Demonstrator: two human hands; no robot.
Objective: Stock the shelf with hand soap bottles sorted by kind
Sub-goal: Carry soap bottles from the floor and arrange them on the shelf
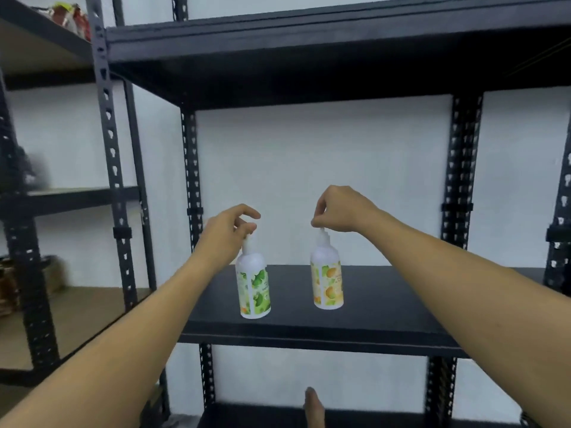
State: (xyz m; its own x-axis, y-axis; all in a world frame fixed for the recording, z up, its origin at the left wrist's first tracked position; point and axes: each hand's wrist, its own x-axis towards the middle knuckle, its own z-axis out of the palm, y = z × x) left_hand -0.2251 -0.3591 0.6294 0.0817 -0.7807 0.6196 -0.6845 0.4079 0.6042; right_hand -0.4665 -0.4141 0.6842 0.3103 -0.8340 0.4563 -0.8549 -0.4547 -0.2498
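Observation:
Two white pump bottles stand upright on the black middle shelf [386, 307]. The green-label bottle [254, 288] is on the left and the orange-label bottle [328, 281] on the right, a bottle's width apart. My left hand [228, 233] curls its thumb and fingers around the green-label bottle's pump head. My right hand [340, 213] comes from above and pinches the top of the orange-label bottle's pump with its fingertips. Both pump heads are partly hidden by my fingers.
A black shelf board [309, 57] hangs overhead and another shelf [370, 418] lies below. A perforated upright [191, 168] stands just left of the bottles, another [462, 168] at the right. A second rack [77, 196] stands to the left, packaged goods [69, 15] on its top.

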